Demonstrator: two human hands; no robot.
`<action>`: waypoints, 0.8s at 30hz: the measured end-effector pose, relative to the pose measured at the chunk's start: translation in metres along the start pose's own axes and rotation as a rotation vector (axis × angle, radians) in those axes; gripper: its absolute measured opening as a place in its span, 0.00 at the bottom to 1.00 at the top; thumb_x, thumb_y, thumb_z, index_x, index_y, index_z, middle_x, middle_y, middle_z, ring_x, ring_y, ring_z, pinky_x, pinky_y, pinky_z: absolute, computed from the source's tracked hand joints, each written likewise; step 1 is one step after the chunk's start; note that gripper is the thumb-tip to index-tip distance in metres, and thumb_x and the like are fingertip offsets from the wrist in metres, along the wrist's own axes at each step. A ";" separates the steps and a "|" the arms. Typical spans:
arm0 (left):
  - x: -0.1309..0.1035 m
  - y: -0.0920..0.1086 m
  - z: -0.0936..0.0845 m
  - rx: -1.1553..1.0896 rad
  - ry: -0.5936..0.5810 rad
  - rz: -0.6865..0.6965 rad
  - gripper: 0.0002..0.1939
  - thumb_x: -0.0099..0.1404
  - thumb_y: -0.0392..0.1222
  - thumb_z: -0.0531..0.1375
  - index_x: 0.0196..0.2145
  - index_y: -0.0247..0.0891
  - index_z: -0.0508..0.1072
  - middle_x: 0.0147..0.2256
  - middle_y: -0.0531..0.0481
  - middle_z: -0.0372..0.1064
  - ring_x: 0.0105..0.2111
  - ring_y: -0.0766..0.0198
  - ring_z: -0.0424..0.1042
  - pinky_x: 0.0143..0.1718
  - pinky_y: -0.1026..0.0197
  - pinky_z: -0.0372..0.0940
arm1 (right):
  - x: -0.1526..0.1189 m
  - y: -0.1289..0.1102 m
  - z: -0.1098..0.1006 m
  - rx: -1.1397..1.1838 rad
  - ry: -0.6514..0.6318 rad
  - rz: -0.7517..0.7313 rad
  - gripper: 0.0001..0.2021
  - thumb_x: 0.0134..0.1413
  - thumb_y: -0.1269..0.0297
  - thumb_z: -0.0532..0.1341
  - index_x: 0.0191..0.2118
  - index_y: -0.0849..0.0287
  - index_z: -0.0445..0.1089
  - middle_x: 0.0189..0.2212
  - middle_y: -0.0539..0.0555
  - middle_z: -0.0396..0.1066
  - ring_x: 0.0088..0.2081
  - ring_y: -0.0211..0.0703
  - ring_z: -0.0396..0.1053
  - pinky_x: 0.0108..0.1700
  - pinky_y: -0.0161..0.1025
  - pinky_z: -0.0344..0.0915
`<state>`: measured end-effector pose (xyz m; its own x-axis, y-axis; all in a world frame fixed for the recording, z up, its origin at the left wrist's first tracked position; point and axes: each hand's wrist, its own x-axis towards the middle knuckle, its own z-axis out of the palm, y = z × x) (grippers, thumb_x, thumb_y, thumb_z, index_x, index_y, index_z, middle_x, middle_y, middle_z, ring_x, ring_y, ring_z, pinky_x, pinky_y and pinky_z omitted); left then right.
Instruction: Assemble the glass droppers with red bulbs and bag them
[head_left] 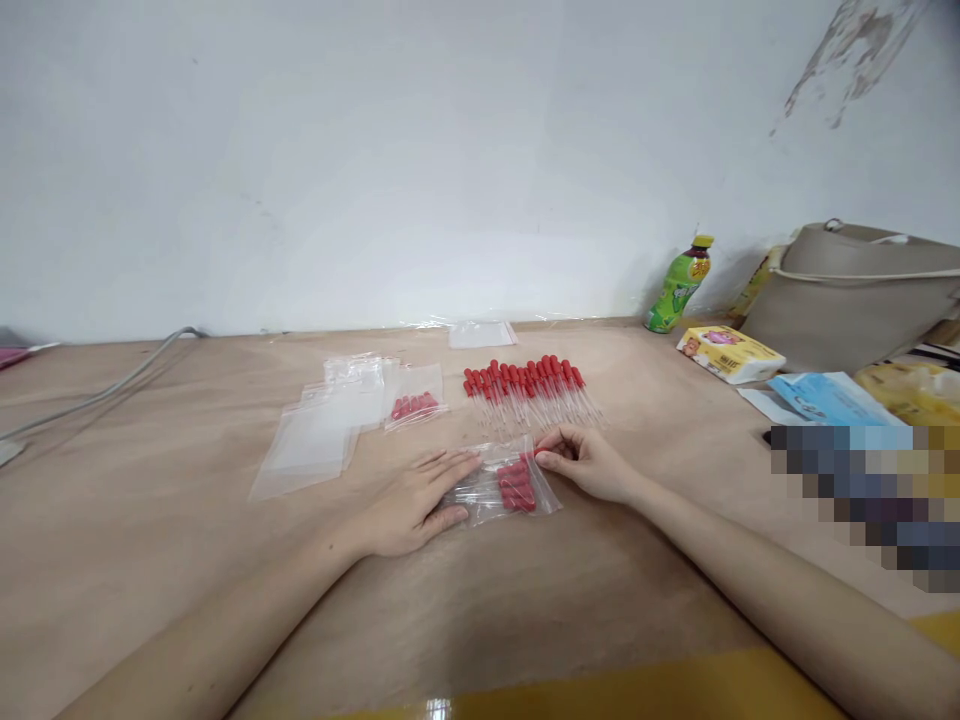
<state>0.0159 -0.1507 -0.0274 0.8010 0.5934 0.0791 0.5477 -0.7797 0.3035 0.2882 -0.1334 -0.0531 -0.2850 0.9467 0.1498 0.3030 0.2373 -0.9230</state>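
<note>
In front of me lies a clear zip bag (484, 490) with several red-bulbed droppers (516, 488) inside, their bulbs toward the bag's right end. My left hand (412, 505) rests flat on the bag's left part, fingers stretched out. At the upper right edge of the bag, my right hand (581, 460) pinches the red bulb of a dropper (540, 453); whether its tube is inside the bag I cannot tell. Beyond the hands lies a row of loose droppers (525, 385), bulbs toward the wall. Another bag (415, 400) holding several droppers lies left of that row.
Flat clear bags (307, 440) overlap at the left, and another small bag (482, 335) lies by the wall. To the right are a green bottle (679, 285), a yellow tissue pack (731, 353), a blue mask (832, 398) and a grey handbag (855, 295). A cable (105, 395) crosses the far left.
</note>
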 end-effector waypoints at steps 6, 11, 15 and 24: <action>0.001 -0.001 0.000 -0.003 -0.004 0.005 0.27 0.67 0.48 0.46 0.61 0.43 0.43 0.60 0.47 0.47 0.58 0.57 0.49 0.58 0.49 0.46 | 0.003 -0.002 0.005 0.117 -0.108 -0.027 0.11 0.43 0.58 0.63 0.30 0.60 0.68 0.24 0.49 0.69 0.26 0.35 0.64 0.29 0.34 0.61; 0.001 0.001 -0.001 -0.007 -0.002 -0.001 0.26 0.67 0.48 0.46 0.61 0.42 0.45 0.59 0.46 0.49 0.58 0.57 0.49 0.58 0.50 0.46 | 0.010 0.012 0.020 0.044 0.105 -0.011 0.12 0.46 0.55 0.60 0.33 0.58 0.72 0.28 0.52 0.72 0.28 0.39 0.67 0.30 0.36 0.63; 0.001 0.000 -0.001 -0.007 -0.009 -0.009 0.26 0.66 0.48 0.47 0.60 0.42 0.46 0.59 0.45 0.48 0.58 0.56 0.49 0.58 0.49 0.46 | 0.010 0.014 0.024 -0.043 0.229 -0.002 0.11 0.44 0.55 0.61 0.26 0.60 0.70 0.21 0.51 0.70 0.22 0.37 0.64 0.24 0.34 0.60; 0.001 0.000 -0.002 0.013 -0.014 -0.011 0.27 0.66 0.48 0.47 0.61 0.43 0.45 0.59 0.45 0.48 0.59 0.57 0.49 0.57 0.49 0.47 | 0.007 0.003 0.015 -0.192 0.010 -0.206 0.10 0.50 0.67 0.55 0.32 0.56 0.74 0.30 0.52 0.70 0.33 0.41 0.66 0.39 0.40 0.62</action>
<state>0.0162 -0.1502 -0.0256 0.7985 0.5988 0.0626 0.5592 -0.7761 0.2915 0.2737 -0.1295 -0.0602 -0.3498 0.8763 0.3314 0.4065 0.4607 -0.7890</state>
